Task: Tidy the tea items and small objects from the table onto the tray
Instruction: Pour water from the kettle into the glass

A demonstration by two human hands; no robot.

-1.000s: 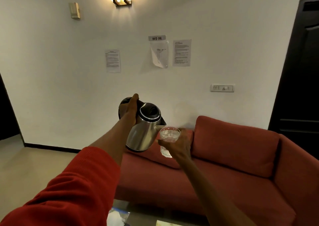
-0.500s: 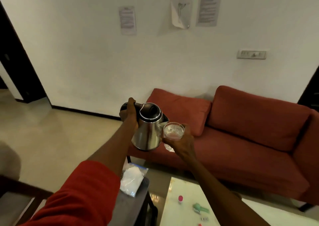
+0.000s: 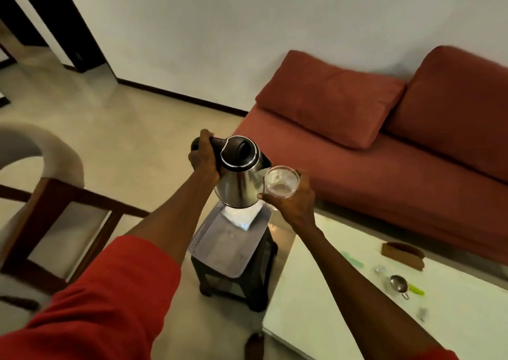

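Left hand (image 3: 202, 159) grips the kettle (image 3: 238, 178), right hand (image 3: 292, 198) the glass (image 3: 281, 185) — above the tray (image 3: 203, 245); strainer (image 3: 399, 283) and bits remain on the worktop (image 3: 316, 299).

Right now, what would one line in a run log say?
left hand: grips kettle handle | right hand: holds glass at spout | tray: on stool, below | table: small items remain

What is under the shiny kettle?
Below the shiny steel kettle sits a grey plastic tray on a dark stool, holding a white packet. The kettle hides the tray's far end.
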